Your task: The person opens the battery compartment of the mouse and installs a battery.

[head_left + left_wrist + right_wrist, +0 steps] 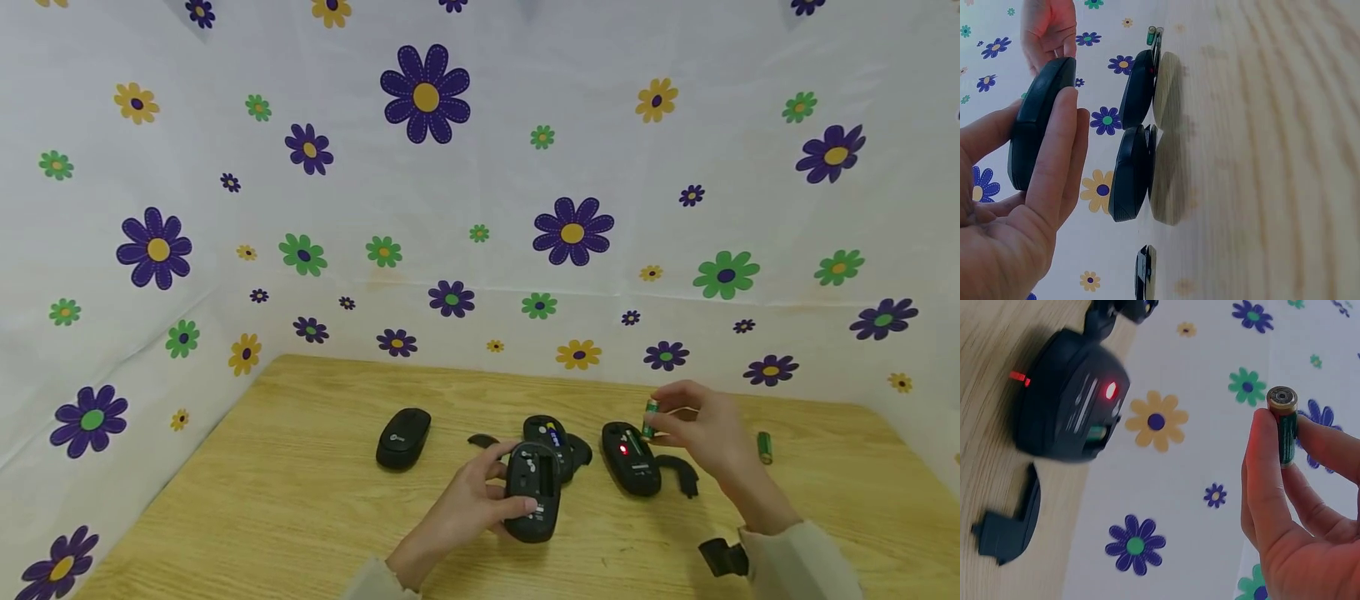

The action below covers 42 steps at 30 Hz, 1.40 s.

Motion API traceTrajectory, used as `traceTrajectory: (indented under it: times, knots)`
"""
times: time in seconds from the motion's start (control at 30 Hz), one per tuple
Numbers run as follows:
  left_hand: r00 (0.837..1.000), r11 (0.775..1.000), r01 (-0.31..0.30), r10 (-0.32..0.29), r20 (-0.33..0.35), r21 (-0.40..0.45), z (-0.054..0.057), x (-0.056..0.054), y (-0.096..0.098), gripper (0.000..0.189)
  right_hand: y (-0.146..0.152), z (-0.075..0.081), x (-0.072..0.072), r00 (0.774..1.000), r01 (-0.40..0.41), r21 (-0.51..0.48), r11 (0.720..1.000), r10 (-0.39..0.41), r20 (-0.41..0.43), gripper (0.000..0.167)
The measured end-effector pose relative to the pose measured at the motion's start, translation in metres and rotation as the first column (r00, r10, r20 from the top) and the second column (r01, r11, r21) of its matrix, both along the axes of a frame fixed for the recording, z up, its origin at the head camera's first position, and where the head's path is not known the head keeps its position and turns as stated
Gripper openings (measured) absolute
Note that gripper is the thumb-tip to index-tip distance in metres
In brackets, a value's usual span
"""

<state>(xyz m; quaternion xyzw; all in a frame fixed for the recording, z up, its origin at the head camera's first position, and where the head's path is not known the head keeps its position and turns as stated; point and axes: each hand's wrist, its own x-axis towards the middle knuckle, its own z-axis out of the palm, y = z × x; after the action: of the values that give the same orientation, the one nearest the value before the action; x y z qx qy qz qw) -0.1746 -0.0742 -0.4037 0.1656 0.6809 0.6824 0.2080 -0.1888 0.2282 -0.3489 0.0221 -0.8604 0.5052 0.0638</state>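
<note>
My left hand (463, 500) grips a black computer mouse (531, 477), underside up, with its battery slot uncovered and dark. In the left wrist view, the fingers and thumb wrap that mouse (1040, 125) above the tabletop. A green battery (649, 418) is pinched upright between the thumb and fingers of my right hand (705, 429); one flat end of this battery (1285, 425) faces the right wrist camera. Just left of the right hand, a second upturned mouse (633, 471) shows a red light and a green battery in its slot. Its curved cover (681, 477) lies beside it.
Behind the held mouse lies another upturned mouse (553, 433) with a blue battery inside. Dark cover pieces (482, 440) (581, 454) flank it. One mouse (403, 438) sits right side up at left. A loose green battery (764, 447) stands or lies at right; flowered cloth (480, 183) encloses the table.
</note>
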Motion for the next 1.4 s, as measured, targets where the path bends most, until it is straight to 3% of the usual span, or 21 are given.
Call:
traceTrajectory:
  times: [0.53, 0.87, 1.13, 1.4]
  knots:
    - [1.0, 1.0, 0.002, -0.002, -0.003, 0.026, 0.002, 0.004, 0.012, 0.073, -0.033, 0.004, 0.01, 0.995, -0.097, -0.123, 0.988, 0.095, -0.023, 0.025]
    - [1.0, 1.0, -0.009, 0.009, -0.005, 0.028, 0.0, 0.005, 0.016, 0.071, -0.043, 0.007, 0.013, 0.995, -0.099, -0.121, 0.988, 0.102, 0.018, 0.025]
    - [1.0, 0.999, -0.019, 0.018, 0.02, 0.04, 0.0, 0.006, 0.019, 0.07, -0.052, 0.008, 0.017, 0.992, -0.127, -0.154, 0.98, 0.127, -0.006, 0.022]
    - [1.0, 0.999, -0.017, 0.016, 0.017, 0.046, 0.0, 0.007, 0.022, 0.07, -0.059, 0.009, 0.017, 0.989, -0.15, -0.125, 0.981, 0.151, -0.001, 0.02]
